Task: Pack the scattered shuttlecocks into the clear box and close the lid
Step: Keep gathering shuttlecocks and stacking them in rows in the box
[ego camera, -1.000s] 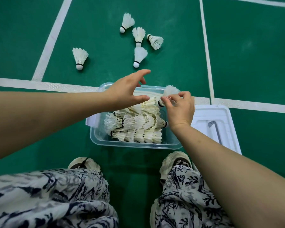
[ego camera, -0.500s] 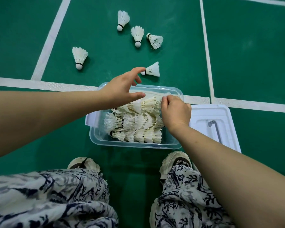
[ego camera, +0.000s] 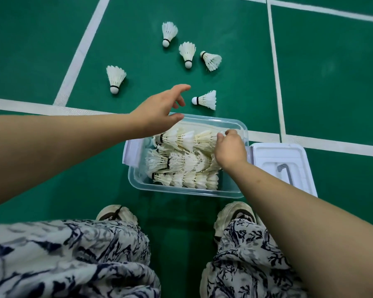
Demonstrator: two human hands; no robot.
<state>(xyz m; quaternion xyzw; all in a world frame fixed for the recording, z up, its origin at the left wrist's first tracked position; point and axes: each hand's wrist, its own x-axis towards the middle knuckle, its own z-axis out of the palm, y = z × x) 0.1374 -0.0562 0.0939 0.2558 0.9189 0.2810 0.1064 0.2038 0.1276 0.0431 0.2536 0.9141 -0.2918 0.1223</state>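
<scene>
- Change noted: the carried shuttlecock [ego camera: 207,138], held above the clear box [ego camera: 181,191] a second ago, now lies nested at the right end of the top row.
- Your right hand [ego camera: 230,148] has gone down with it. The fingertips [ego camera: 225,134] are curled and pinch its skirt rim, not yet let go.
- Your left hand [ego camera: 159,110] has moved out past the far rim, fingers spread, holding nothing.
- It is just short of the nearest loose shuttlecock [ego camera: 205,100] (cork pointing at your hand), which lay farther out a second ago.
- Four other loose shuttlecocks [ego camera: 187,53] lie beyond it, so five remain unpacked.
- The lid [ego camera: 276,155] lies off, beside the box on your right.
- Judgement: one more is stowed, and closing must wait.
</scene>
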